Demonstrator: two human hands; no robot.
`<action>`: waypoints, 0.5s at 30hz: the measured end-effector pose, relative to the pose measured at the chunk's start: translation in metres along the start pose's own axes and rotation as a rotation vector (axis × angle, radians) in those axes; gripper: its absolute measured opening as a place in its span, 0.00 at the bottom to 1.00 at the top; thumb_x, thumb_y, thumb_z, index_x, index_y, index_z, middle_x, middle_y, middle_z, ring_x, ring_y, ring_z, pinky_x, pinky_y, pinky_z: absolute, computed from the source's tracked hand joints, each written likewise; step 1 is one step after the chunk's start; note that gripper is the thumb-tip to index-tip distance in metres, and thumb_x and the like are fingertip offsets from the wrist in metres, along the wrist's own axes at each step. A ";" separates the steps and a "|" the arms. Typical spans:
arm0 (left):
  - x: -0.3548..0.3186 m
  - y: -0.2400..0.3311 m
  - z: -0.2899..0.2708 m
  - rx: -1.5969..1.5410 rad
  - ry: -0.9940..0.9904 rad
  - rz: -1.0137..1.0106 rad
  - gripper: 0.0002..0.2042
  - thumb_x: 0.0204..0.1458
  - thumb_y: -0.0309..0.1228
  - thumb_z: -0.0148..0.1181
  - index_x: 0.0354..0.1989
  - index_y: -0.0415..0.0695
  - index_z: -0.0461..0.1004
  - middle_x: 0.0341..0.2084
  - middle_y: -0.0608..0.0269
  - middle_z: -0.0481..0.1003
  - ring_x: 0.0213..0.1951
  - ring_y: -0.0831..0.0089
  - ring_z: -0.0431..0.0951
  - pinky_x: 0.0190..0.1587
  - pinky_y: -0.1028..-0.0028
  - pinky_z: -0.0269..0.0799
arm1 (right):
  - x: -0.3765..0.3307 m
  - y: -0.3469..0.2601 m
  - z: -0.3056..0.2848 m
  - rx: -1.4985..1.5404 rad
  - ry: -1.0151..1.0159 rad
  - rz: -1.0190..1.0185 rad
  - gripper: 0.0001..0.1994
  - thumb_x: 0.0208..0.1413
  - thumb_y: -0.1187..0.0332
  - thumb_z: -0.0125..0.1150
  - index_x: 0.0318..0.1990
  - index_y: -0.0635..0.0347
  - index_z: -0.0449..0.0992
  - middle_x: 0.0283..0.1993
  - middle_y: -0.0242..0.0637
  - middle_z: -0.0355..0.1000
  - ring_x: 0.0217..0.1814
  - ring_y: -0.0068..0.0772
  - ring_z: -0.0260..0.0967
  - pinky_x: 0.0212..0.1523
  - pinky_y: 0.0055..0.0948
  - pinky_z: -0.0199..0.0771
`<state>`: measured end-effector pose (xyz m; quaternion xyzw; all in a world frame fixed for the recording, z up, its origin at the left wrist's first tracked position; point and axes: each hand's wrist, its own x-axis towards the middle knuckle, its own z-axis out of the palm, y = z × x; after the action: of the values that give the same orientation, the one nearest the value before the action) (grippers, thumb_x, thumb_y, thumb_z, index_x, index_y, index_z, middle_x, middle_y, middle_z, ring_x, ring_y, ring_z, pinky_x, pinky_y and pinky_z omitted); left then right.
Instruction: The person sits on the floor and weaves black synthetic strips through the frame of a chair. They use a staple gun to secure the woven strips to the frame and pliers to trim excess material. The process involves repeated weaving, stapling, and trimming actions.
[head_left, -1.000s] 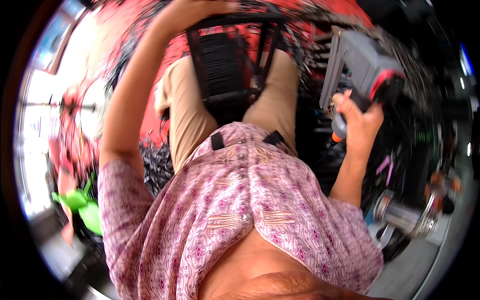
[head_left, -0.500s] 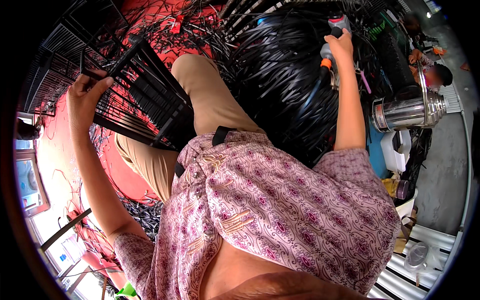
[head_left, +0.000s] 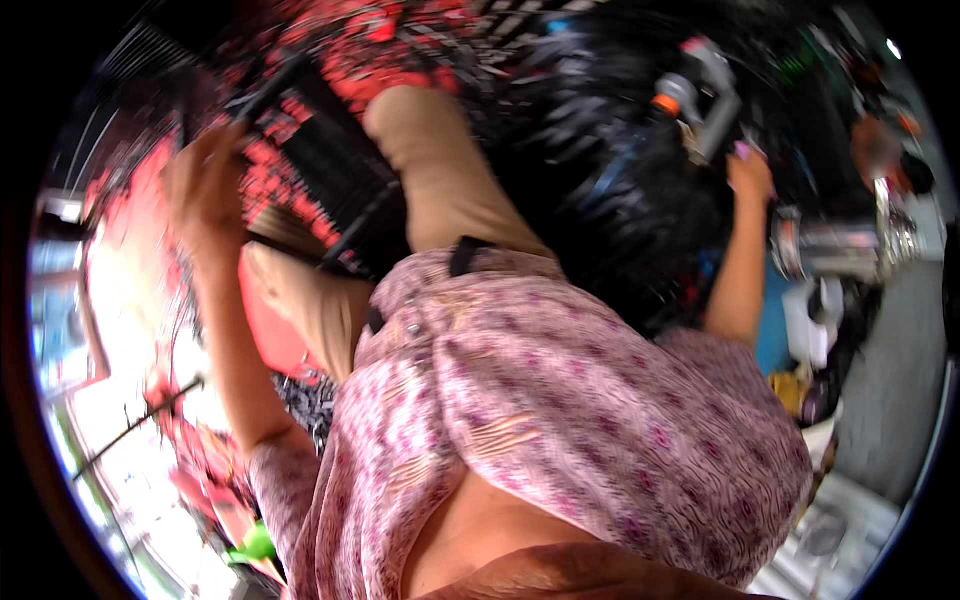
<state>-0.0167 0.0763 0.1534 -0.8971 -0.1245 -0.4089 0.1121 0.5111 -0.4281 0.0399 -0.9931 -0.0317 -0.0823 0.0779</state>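
Observation:
My left hand (head_left: 205, 190), blurred, is closed at the upper left edge of a black slatted frame (head_left: 345, 165), which leans against my legs. A woven black panel shows within the frame. Over on the right, my right hand (head_left: 750, 175) has its fingers closed around a thin pink tool (head_left: 742, 150); only a bit of pink sticks out, and the rest is hidden. Just beyond that hand, a grey and red power tool (head_left: 710, 90) with an orange collar lies on a large heap of black strips (head_left: 590, 150).
Black scraps litter the red floor (head_left: 275, 320). To the right stand a shiny metal canister (head_left: 835, 245), a white plastic container (head_left: 808, 320) and a yellowish jar (head_left: 790, 393). Another person (head_left: 885, 150) sits at the far right. More black frames (head_left: 140, 70) are stacked at far left.
My right hand has let go of the power tool and moved right and nearer, onto the pink tool. My left hand stays at the frame. The whole view has shifted and blurred.

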 end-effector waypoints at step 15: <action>-0.015 0.120 -0.008 -0.597 0.058 -0.167 0.16 0.54 0.37 0.69 0.47 0.42 0.80 0.43 0.58 0.81 0.48 0.60 0.80 0.58 0.60 0.70 | -0.109 -0.165 -0.143 1.435 0.081 -0.469 0.24 0.67 0.63 0.59 0.64 0.71 0.71 0.28 0.23 0.64 0.24 0.11 0.53 0.23 0.15 0.51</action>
<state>0.0059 -0.0418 0.1356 -0.8650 -0.0688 -0.4606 -0.1866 0.3690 -0.2936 0.1852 -0.6619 -0.2852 -0.0923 0.6870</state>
